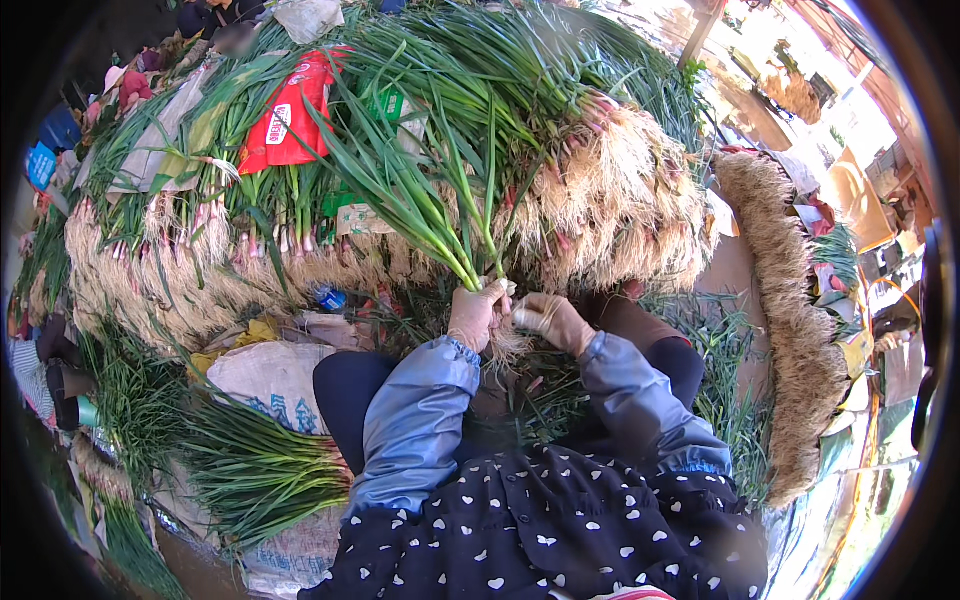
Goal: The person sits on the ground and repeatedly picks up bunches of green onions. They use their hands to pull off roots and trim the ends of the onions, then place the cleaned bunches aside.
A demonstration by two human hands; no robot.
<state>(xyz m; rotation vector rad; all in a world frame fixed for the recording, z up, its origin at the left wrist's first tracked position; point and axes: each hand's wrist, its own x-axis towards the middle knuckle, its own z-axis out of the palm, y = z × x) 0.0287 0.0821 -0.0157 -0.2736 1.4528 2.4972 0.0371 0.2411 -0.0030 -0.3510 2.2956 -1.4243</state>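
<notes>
My left hand, in a pale glove, is closed around the lower stems of a few green garlic plants. Their long leaves fan upward and to the left, and their pale roots hang below the fist. Close on the right, my right hand, gloved too, has its fingertips bent in beside the stem bases and roots; whether it pinches anything cannot be told. Beyond both hands lies a large heap of green garlic, its shaggy roots facing me.
A bundle of trimmed-looking green garlic lies on woven sacks at my left. A long row of roots stands at the right. Loose leaves litter the ground around my knees. Other people sit at the upper left.
</notes>
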